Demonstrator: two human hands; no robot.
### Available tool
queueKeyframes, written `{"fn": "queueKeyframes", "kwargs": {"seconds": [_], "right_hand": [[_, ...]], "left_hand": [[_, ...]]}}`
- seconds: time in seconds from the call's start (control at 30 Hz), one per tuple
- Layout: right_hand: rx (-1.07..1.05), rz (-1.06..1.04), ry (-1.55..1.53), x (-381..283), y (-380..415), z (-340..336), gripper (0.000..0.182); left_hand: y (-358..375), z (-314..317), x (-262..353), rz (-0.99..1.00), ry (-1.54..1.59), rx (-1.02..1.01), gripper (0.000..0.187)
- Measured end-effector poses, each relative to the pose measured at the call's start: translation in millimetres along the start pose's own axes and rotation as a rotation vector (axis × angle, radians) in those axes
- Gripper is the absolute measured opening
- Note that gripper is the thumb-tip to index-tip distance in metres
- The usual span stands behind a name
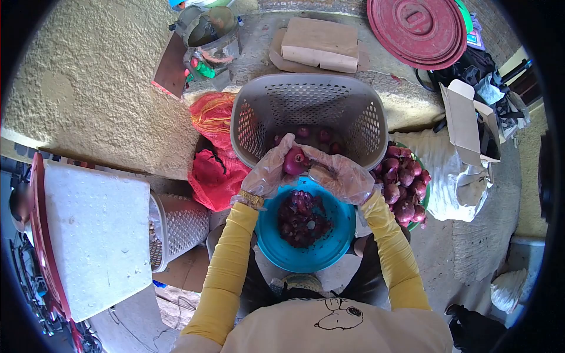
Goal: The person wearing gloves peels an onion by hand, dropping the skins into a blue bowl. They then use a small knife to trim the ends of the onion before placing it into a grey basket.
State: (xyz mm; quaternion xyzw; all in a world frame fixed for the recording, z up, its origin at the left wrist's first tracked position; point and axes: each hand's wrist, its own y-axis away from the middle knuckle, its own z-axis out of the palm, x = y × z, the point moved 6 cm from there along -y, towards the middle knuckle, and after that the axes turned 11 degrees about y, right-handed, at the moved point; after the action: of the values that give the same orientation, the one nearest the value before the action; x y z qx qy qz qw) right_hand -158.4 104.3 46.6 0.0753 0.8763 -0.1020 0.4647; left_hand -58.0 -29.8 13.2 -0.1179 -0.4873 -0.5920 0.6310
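Note:
Between my hands is a red onion point(295, 160), held above the blue basin point(268, 235). My left hand point(268, 175), in a clear plastic glove, is closed around the onion's left side. From the other side my right hand point(344, 181), gloved the same way, has its bent fingertips against the onion; its palm side is hidden. Dark red onion skins point(301, 220) lie in the basin below. Just beyond my hands stands a grey-brown plastic basket point(309, 106) with several onions at its bottom. Beside my right wrist, red onions point(405, 179) are heaped on a green tray point(425, 203).
A red net sack point(215, 176) lies left of the basket. Further left are a perforated basket point(185, 226) on its side and a white foam box point(97, 235). At the back are cardboard point(321, 42) and a dark red lid point(418, 29). An open carton point(468, 126) and white sack point(441, 176) are right.

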Motion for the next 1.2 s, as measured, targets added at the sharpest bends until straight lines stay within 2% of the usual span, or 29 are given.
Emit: {"fn": "queueKeyframes", "kwargs": {"seconds": [0.1,0.17,0.27,0.3,0.37,0.4,0.47,0.5,0.57,0.63,0.7,0.73,0.8,0.83,0.87,0.9,0.93,1.0,1.1,1.17,1.2], "right_hand": [[-0.023,0.026,-0.04,3,0,2,0.059],[-0.028,0.031,-0.023,2,1,1,0.059],[-0.042,0.035,-0.057,-7,2,-3,0.058],[-0.052,0.034,-0.106,-10,2,-3,0.057],[-0.057,0.029,-0.13,-10,1,-3,0.056],[-0.063,0.024,-0.154,-10,1,-3,0.055],[-0.084,0.051,-0.123,-10,1,-4,0.055],[-0.105,0.076,-0.091,-11,0,-5,0.055],[-0.105,0.101,-0.058,-22,0,-11,0.054],[-0.108,0.125,-0.026,-30,0,-14,0.053],[-0.106,0.125,-0.339,-36,-1,-15,0.056],[-0.106,0.124,-0.339,-38,0,-16,0.056],[-0.02,0.226,0.005,-33,3,-24,0.057],[-0.02,0.226,0.006,-24,3,-20,0.057],[0.066,0.242,0.056,-7,2,-16,0.058],[0.152,0.259,0.106,6,3,-13,0.058],[0.152,0.259,0.106,11,2,-8,0.058],[0.364,0.148,0.046,5,1,-12,0.054],[0.274,0.191,0.198,-6,-1,-15,0.048],[0.27,0.205,0.187,-7,-3,-14,0.043],[0.266,0.217,0.177,-7,-3,-13,0.039]], "left_hand": [[-10,-23,-12,0.023,-0.062,0.043,0.066],[-28,-48,-23,0.26,-0.363,-0.021,0.068],[-14,-34,-15,0.284,-0.291,0.034,0.069],[-7,-24,-6,0.284,-0.291,0.034,0.069],[2,-12,1,0.096,-0.176,0.099,0.067],[0,-13,1,0.095,-0.177,0.099,0.067],[-6,-15,-11,-0.037,0.067,0.05,0.065],[-8,-17,-14,-0.036,0.066,0.05,0.065],[-13,-20,-14,0.088,0.041,0.097,0.063],[-5,-13,-5,0.045,0.104,0.11,0.062],[-3,-13,-2,0.0,0.166,0.122,0.061],[-4,-13,-1,0.009,0.167,0.102,0.061],[-7,-18,-2,0.019,0.169,0.082,0.061],[-9,-19,-3,0.012,0.1,0.024,0.063],[-11,-19,-5,0.005,0.03,-0.034,0.064],[-9,-16,-5,0.005,0.03,-0.035,0.064],[-6,-11,-4,0.01,-0.021,0.006,0.065],[-4,-6,-6,0.013,-0.072,0.045,0.066],[-8,-7,-17,-0.009,-0.143,0.054,0.067],[-18,-16,-25,0.163,-0.299,0.017,0.066],[-16,-14,-23,0.164,-0.299,0.016,0.066]]}}
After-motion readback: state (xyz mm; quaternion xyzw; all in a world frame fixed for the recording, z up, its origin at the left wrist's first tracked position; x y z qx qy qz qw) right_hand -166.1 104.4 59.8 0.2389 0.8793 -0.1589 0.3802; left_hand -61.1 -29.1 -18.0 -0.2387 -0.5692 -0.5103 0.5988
